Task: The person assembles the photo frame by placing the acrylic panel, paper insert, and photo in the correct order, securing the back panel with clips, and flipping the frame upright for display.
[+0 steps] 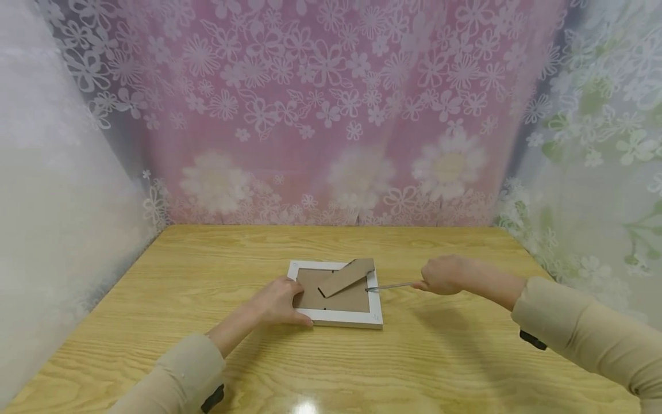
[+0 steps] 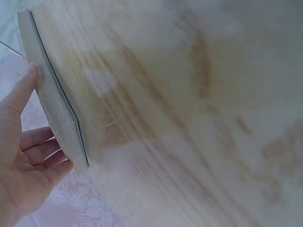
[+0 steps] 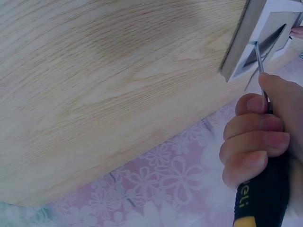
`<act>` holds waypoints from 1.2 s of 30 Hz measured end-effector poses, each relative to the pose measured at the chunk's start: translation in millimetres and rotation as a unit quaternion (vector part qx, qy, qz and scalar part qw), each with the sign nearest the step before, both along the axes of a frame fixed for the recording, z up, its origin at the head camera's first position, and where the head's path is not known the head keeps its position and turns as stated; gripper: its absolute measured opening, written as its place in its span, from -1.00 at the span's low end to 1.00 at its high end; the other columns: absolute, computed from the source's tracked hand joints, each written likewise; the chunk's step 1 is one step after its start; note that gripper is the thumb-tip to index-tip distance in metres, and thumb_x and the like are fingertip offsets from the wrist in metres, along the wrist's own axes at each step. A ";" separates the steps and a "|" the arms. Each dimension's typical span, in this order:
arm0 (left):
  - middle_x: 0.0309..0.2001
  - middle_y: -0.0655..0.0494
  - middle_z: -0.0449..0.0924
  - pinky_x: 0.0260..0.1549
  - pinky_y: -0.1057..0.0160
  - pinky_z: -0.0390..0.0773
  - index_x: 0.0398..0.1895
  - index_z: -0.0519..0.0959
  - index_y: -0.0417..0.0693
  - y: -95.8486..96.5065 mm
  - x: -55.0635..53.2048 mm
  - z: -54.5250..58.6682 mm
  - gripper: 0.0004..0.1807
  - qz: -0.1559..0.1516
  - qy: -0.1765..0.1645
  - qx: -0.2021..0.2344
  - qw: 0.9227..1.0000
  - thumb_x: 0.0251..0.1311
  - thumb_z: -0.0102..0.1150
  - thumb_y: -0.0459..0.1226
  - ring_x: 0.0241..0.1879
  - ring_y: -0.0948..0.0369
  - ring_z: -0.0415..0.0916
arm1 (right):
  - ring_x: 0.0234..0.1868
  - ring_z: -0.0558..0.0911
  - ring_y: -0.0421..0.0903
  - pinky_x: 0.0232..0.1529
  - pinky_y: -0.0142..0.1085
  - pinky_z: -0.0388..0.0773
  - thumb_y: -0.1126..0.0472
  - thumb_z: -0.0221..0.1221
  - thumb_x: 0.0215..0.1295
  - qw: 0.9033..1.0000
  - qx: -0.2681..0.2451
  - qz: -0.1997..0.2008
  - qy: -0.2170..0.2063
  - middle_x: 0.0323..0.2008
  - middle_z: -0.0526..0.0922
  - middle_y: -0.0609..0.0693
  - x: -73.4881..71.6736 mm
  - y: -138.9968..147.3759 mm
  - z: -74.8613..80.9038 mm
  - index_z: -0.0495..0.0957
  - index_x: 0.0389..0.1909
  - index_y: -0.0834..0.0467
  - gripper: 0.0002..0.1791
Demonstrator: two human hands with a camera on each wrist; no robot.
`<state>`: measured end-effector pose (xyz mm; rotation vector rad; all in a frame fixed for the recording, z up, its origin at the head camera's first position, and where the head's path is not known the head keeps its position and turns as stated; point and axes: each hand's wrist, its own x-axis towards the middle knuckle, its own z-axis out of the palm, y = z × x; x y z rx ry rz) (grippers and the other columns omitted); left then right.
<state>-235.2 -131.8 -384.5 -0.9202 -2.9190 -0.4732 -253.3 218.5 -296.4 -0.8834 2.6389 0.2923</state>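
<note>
A white picture frame (image 1: 338, 317) lies face down on the table. Its brown backing board (image 1: 343, 302) faces up, and the stand leg (image 1: 345, 278) slants across it. My left hand (image 1: 276, 302) grips the frame's left end, thumb along the near edge and fingers over the left side. In the left wrist view those fingers (image 2: 45, 151) hold the frame's side edge (image 2: 52, 97). With curled fingers my right hand (image 1: 446, 275) holds a screwdriver (image 1: 395, 286). Its black-and-yellow handle (image 3: 260, 198) fills the palm, and its tip meets the frame's right inner edge.
The wood-grain table (image 1: 233, 253) stretches around the frame on all sides. Behind it hangs a pink flowered curtain (image 1: 320, 115), with pale curtains at left and right. A small black object (image 1: 532, 339) shows under the right sleeve cuff.
</note>
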 end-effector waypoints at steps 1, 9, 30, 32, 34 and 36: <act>-0.35 0.07 0.56 -0.31 0.20 0.49 -0.24 0.57 -0.25 -0.3 -0.3 0.0 -0.32 -0.002 0.003 0.002 1.000 -0.28 0.45 0.13 -0.28 0.15 0.45 | -0.73 0.32 -0.26 -0.51 -0.37 0.49 0.02 -0.09 0.42 1.000 -0.001 0.002 0.002 -0.78 0.33 -0.14 -0.1 0.6 -0.2 0.45 -0.70 0.15 -0.51; -0.50 0.16 0.44 -0.47 0.29 0.39 -0.39 0.53 -0.18 -2.3 1.2 -1.8 -0.42 -0.022 0.013 0.007 1.000 -0.25 0.44 0.12 -0.43 0.23 0.32 | -0.75 0.31 -0.26 -0.39 -0.25 0.57 -0.03 -0.13 0.43 0.997 -0.048 -0.034 -0.044 -0.79 0.27 -0.16 1.3 13.7 -13.4 0.41 -0.70 0.12 -0.49; 0.08 -0.15 0.43 0.03 0.04 0.42 0.01 0.52 -0.26 -7.5 0.0 -3.9 -0.34 -0.019 -0.005 -0.010 1.000 0.08 0.20 0.13 0.10 -0.04 0.35 | -0.90 0.13 -0.31 -0.83 -0.38 0.37 -0.20 -0.17 0.39 0.975 -0.173 -0.118 -0.075 -0.87 0.17 -0.20 -14.0 48.8 -40.3 0.29 -0.82 0.04 -0.39; 0.12 -0.15 0.41 0.07 0.03 0.39 0.04 0.51 -0.24 -11.1 -2.5 -4.2 -0.48 -0.032 0.002 -0.007 0.999 0.21 0.11 0.00 0.14 -0.05 0.33 | -0.90 0.09 -0.31 -0.81 -0.37 0.37 -0.20 -0.17 0.39 0.974 -0.178 -0.116 -0.074 -0.87 0.13 -0.22 -14.1 51.8 -40.2 0.25 -0.83 0.02 -0.39; 0.13 -0.17 0.40 0.09 0.03 0.37 0.05 0.50 -0.27 -15.1 -5.5 -3.1 -0.63 -0.055 0.014 -0.007 0.998 0.27 0.05 -0.21 0.15 -0.06 0.32 | -0.90 0.05 -0.30 -0.79 -0.36 0.37 -0.21 -0.17 0.39 0.975 -0.179 -0.114 -0.072 -0.90 0.07 -0.22 -13.9 54.2 -40.3 0.21 -0.86 0.00 -0.37; 0.15 -0.18 0.40 0.13 0.02 0.33 0.07 0.49 -0.31 -19.1 -8.5 -1.0 -0.66 -0.074 0.027 -0.020 0.997 0.22 0.01 -0.41 0.18 -0.07 0.31 | -0.89 0.04 -0.30 -0.73 -0.33 0.42 -0.21 -0.17 0.39 0.975 -0.182 -0.110 -0.071 -0.90 0.07 -0.23 -13.6 55.8 -40.6 0.22 -0.87 0.00 -0.37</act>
